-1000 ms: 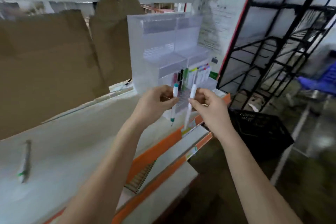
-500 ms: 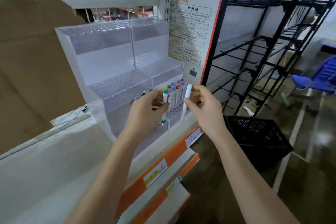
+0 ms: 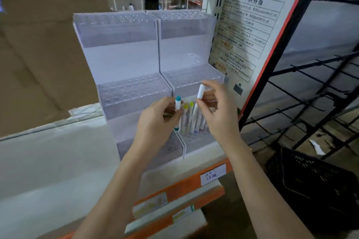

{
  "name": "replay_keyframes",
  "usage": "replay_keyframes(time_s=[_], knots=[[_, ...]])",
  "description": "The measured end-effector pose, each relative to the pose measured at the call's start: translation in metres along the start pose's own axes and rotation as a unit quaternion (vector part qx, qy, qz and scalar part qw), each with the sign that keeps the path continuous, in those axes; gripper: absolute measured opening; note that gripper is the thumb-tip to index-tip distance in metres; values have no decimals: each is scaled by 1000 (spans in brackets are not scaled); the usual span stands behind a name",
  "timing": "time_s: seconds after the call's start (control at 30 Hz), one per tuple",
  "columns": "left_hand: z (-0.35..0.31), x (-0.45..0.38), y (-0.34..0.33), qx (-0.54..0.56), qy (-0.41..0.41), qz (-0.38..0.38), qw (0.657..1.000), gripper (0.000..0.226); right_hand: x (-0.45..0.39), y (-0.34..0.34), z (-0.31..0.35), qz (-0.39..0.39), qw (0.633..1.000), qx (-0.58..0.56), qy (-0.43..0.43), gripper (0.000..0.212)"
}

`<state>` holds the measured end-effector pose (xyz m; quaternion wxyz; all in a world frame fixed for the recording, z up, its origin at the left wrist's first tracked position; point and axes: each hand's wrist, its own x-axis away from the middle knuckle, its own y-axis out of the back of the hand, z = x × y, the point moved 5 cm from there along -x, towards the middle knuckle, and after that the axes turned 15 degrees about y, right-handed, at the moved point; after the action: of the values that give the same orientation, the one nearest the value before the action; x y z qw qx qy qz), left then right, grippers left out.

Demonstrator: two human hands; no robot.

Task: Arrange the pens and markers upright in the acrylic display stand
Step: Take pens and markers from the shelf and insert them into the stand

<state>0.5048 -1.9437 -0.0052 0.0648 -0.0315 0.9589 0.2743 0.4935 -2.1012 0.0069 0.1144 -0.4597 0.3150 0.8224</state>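
A clear acrylic display stand (image 3: 126,91) with stepped tiers of holes stands on a white shelf. My left hand (image 3: 155,122) grips a white marker with teal ends (image 3: 177,103), held upright before the lowest right tier. My right hand (image 3: 219,114) pinches a longer white marker (image 3: 200,93), tilted slightly, its lower end among the markers standing there. Several upright markers with yellow caps (image 3: 188,114) fill that tier, partly hidden by my hands.
The white shelf (image 3: 48,157) has an orange front edge with price labels (image 3: 212,173). Brown cardboard (image 3: 38,54) leans at the back left. A printed sign (image 3: 252,25) stands to the right, then a black wire rack (image 3: 310,83) and a black crate (image 3: 314,176) on the floor.
The view has closed in on the stand. Both hands stay at the lowest right tier, each with its marker; the right hand's marker now stands among the markers in that tier.
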Motion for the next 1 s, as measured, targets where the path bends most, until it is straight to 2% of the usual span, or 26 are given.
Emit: replay_keyframes(time_s=[0.4,0.5,0.8,1.0], knots=[[-3,3,-18,-5,35,-54,998,15,16,-24,-34,81,992,-90,26,34],[-2,2,-19,-8,41,-58,997,17,21,-30,-39,90,993,-71,42,26],[-2,2,-15,27,44,-56,997,17,9,-25,-37,67,992,-39,98,27],[-1,0,-15,44,53,-54,996,15,19,-34,-41,93,985,37,140,12]])
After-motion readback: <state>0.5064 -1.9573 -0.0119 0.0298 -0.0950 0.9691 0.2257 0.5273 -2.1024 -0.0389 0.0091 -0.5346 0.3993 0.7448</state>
